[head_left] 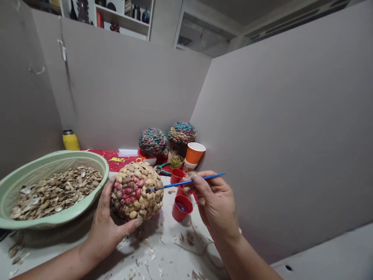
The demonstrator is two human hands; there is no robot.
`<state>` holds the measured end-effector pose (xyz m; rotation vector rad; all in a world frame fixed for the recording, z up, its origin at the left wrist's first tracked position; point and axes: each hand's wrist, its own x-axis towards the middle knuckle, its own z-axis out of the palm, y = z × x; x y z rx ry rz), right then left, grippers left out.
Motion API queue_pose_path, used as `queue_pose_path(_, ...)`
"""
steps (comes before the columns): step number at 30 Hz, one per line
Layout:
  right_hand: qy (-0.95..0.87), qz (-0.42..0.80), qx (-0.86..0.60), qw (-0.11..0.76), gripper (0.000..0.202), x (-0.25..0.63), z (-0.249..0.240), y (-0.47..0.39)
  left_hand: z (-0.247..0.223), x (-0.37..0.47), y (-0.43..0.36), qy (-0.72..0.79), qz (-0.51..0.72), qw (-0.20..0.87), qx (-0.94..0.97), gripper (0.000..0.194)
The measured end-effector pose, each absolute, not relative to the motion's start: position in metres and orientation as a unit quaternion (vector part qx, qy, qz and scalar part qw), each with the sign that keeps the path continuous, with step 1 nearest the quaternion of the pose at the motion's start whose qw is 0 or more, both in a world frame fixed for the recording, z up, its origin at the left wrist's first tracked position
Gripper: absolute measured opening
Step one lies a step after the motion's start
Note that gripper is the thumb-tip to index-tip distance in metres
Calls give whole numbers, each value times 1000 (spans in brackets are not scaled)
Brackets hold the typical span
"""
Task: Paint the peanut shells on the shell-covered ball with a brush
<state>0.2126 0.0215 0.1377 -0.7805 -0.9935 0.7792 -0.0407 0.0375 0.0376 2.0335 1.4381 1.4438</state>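
- The peanut-shell ball (142, 204) sits above the pale surface (170, 260), in front of the person and to the right of the green basket. Most of its shells are tan; a patch facing the camera is red and pink, with darker, purplish shells towards its left edge.
- The left hand (109, 223) is curved widely around the ball's left and lower side, thumb below and fingers up the side, holding it.
- The right hand (217, 198) is closed in a pinch on a blue paintbrush (186, 182). The brush lies nearly level, its dark bristles at the ball beside the red patch; whether they touch is unclear.
- Just under the brush and right of the ball stand red cups (182, 212); the nearest has dark blue liquid in it.
- Behind them are an orange cup (194, 155), tilted, and a clear container (176, 161) with yellowish-green contents. Green-handled pliers (163, 171) lie near the container.
- Farther back are two multicoloured balls (153, 140), in teal, pink and purple tones, side by side near the grey panels (131, 85).
- To the left, the green basket (52, 221) holds many loose shells (67, 190). A yellow bottle (70, 140) stands behind it.
- Shell fragments and a thin string (204, 249) lie on the surface in front.
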Motion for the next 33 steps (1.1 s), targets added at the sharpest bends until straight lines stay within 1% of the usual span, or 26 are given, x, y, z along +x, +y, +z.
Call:
queue_pose_path(5, -484, 291, -354, 746, 25, 214, 126, 19, 38, -41, 36, 484, 501, 146, 703, 107)
queue_pose_path(10, -506, 265, -359, 739, 17, 212, 118, 17, 40, -41, 35, 477, 501, 137, 709, 108)
queue_pose_path(20, -541, 186, -372, 731, 13, 210, 120, 15, 37, -40, 36, 487, 499, 140, 703, 110)
queue_pose_path(26, -571, 129, -347, 732, 6, 210, 121, 5, 39, -41, 35, 485, 492, 154, 706, 111)
queue_pose_path(33, -599, 102, -319, 728, 6, 201, 122, 5, 38, -41, 34, 488, 493, 160, 703, 111)
